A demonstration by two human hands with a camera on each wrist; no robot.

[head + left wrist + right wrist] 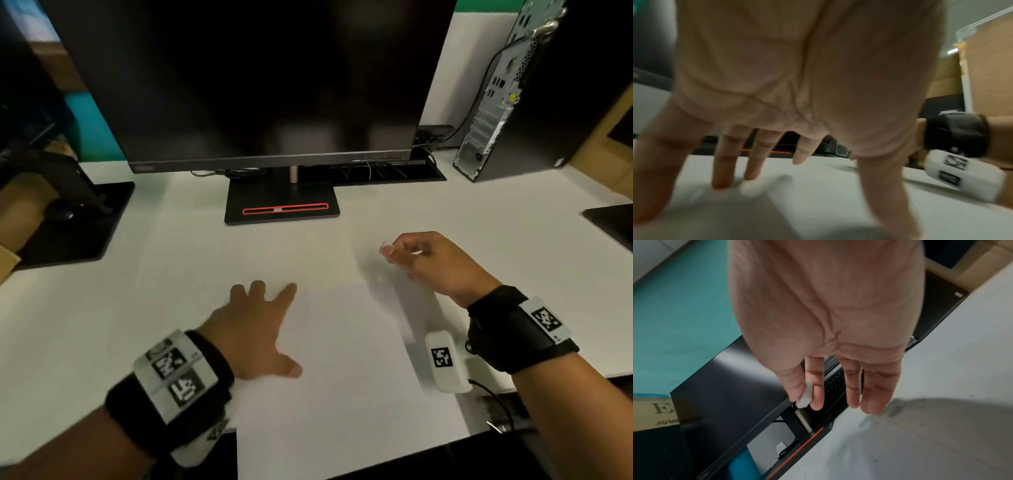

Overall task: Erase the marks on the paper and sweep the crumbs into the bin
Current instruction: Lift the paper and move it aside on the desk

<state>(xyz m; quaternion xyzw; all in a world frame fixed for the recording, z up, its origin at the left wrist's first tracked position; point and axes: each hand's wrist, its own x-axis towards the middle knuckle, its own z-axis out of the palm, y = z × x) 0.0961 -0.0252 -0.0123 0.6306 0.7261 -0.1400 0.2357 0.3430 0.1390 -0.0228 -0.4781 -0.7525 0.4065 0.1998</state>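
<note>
Flat on the paper [342,394], my left hand [253,335] lies spread; right hand [435,263] pinches the eraser [384,247] above it. Crumbs [896,408] still need sweeping, I judge.

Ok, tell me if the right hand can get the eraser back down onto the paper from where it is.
Probably yes. The right hand pinches the eraser between thumb and forefinger above the paper, with nothing between them. The left hand presses flat on the sheet well to the side, leaving the way free.
</note>
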